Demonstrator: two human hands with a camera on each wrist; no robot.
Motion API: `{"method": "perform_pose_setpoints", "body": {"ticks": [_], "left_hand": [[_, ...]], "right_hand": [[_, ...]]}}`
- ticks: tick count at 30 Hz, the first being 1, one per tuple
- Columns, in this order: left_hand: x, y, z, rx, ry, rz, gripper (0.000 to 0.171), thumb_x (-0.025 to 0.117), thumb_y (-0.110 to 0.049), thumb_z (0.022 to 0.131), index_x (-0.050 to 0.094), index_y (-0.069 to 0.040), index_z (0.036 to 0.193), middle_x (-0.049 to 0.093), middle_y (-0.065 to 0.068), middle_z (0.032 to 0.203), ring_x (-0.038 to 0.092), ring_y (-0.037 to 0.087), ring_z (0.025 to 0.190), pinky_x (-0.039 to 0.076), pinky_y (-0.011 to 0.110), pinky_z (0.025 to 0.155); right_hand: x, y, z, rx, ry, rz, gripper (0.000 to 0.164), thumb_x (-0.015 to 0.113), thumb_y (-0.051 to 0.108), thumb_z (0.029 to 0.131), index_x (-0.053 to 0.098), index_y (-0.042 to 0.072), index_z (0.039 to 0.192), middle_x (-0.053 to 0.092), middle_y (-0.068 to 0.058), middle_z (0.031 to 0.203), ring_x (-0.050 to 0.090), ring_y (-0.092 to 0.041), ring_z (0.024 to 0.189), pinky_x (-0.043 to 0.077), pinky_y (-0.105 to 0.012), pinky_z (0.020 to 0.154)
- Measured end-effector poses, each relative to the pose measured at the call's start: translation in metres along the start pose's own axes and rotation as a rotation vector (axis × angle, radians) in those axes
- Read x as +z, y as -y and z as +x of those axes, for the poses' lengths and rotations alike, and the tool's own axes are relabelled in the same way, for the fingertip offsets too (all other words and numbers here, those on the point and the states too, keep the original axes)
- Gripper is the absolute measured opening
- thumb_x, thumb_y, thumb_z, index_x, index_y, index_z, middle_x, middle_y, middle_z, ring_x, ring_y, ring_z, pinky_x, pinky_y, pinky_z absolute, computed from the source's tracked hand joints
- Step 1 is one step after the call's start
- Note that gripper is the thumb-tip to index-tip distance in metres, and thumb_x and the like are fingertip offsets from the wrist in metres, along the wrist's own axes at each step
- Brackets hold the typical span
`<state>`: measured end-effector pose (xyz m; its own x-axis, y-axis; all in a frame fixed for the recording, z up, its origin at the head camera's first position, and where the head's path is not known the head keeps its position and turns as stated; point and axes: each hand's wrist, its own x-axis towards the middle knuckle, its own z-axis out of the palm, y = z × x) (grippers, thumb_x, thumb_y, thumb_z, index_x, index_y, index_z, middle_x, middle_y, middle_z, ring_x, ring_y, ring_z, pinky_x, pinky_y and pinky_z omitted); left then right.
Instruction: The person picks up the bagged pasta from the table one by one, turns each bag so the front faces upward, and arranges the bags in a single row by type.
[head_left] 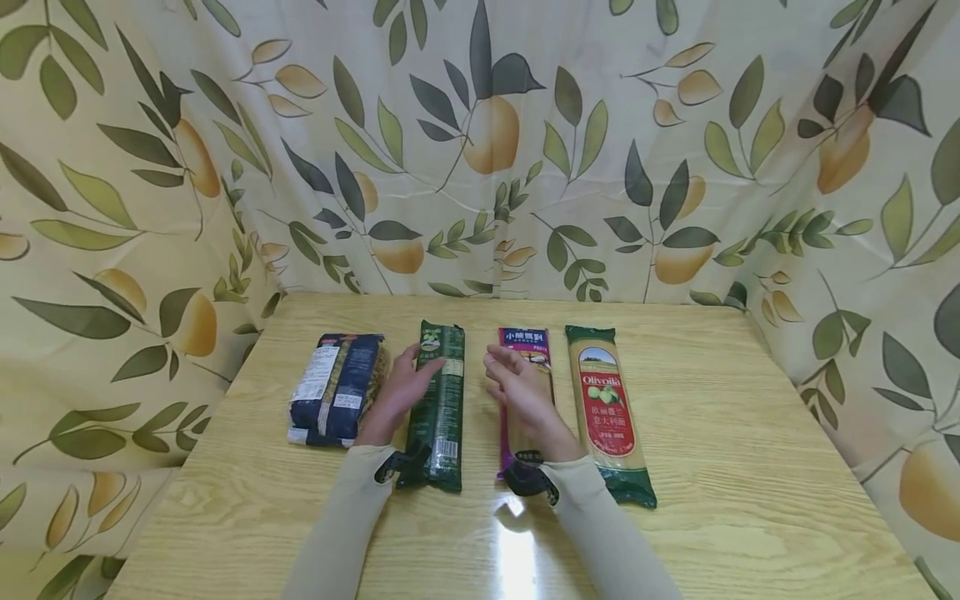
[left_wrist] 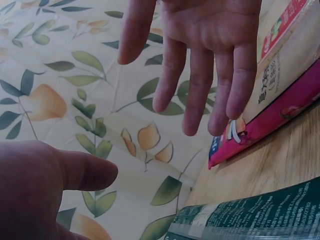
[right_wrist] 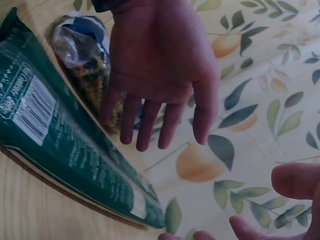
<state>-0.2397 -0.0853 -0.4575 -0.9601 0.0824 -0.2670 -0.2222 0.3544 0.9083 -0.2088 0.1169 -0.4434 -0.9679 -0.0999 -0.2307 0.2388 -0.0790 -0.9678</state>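
My left hand [head_left: 402,390] is over the left edge of a dark green pasta packet [head_left: 442,417], fingers extended and thumb spread. My right hand [head_left: 522,396] hovers above a slim pink-edged pasta packet [head_left: 514,437], partly covering it, with its fingers loosely straight. The palms face each other across a gap, with nothing held in either. In the left wrist view, the thumb of my left hand [left_wrist: 85,172] shows low on the left. Fingers of my right hand [right_wrist: 295,210] enter the right wrist view at lower right; the green packet's barcode side faces up there.
Left of the green packet lies a navy bag of short pasta [head_left: 337,387]. A red-labelled Olivoilà spaghetti packet [head_left: 607,400] lies at the right, beside my right forearm. All rest on a wooden table [head_left: 750,467], with a leaf-and-fruit patterned curtain [head_left: 495,225] along its back and sides.
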Motion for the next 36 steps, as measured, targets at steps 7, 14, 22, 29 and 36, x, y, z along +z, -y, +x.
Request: {"method": "perform_pose_setpoints", "body": {"ticks": [7, 14, 22, 29, 36], "left_hand": [[0.004, 0.004, 0.003, -0.023, 0.014, 0.031, 0.08, 0.054, -0.041, 0.104, 0.015, -0.006, 0.165, 0.021, 0.025, 0.169, 0.031, 0.044, 0.152, 0.032, 0.061, 0.122], [0.01, 0.006, 0.004, -0.029, 0.015, 0.056, 0.078, 0.055, -0.04, 0.104, 0.019, -0.006, 0.164, 0.025, 0.026, 0.167, 0.034, 0.045, 0.15, 0.033, 0.062, 0.121], [0.013, 0.009, 0.004, -0.011, -0.008, 0.062, 0.076, 0.058, -0.038, 0.104, 0.023, -0.005, 0.163, 0.021, 0.025, 0.17, 0.025, 0.045, 0.156, 0.028, 0.062, 0.124], [0.008, 0.011, 0.002, -0.044, 0.04, -0.045, 0.079, 0.057, -0.038, 0.104, 0.015, -0.008, 0.165, 0.017, 0.024, 0.17, 0.028, 0.045, 0.153, 0.031, 0.063, 0.122], [0.004, 0.009, 0.003, -0.054, 0.033, -0.085, 0.081, 0.055, -0.04, 0.105, 0.013, -0.006, 0.164, 0.034, 0.026, 0.161, 0.047, 0.041, 0.139, 0.044, 0.058, 0.113]], "right_hand": [[0.005, -0.01, 0.002, 0.047, 0.046, 0.069, 0.054, 0.052, 0.023, 0.108, 0.036, 0.002, 0.155, 0.033, -0.021, 0.163, 0.027, -0.045, 0.154, 0.03, -0.062, 0.124], [0.01, -0.02, 0.006, 0.095, 0.088, 0.086, 0.057, 0.049, 0.021, 0.109, 0.029, -0.001, 0.157, 0.028, -0.022, 0.164, 0.019, -0.048, 0.155, 0.022, -0.071, 0.123], [0.014, -0.025, 0.007, 0.144, 0.136, 0.082, 0.061, 0.049, 0.022, 0.108, 0.025, 0.0, 0.16, 0.019, -0.024, 0.169, 0.01, -0.052, 0.157, 0.017, -0.074, 0.122], [0.02, -0.028, 0.004, 0.176, 0.177, 0.115, 0.06, 0.047, 0.02, 0.109, 0.023, -0.002, 0.16, 0.014, -0.025, 0.169, 0.008, -0.052, 0.157, 0.025, -0.076, 0.118], [0.02, -0.03, 0.007, 0.172, 0.208, 0.151, 0.061, 0.047, 0.021, 0.109, 0.021, -0.002, 0.159, 0.021, -0.026, 0.166, 0.019, -0.05, 0.155, 0.031, -0.071, 0.119]]}}
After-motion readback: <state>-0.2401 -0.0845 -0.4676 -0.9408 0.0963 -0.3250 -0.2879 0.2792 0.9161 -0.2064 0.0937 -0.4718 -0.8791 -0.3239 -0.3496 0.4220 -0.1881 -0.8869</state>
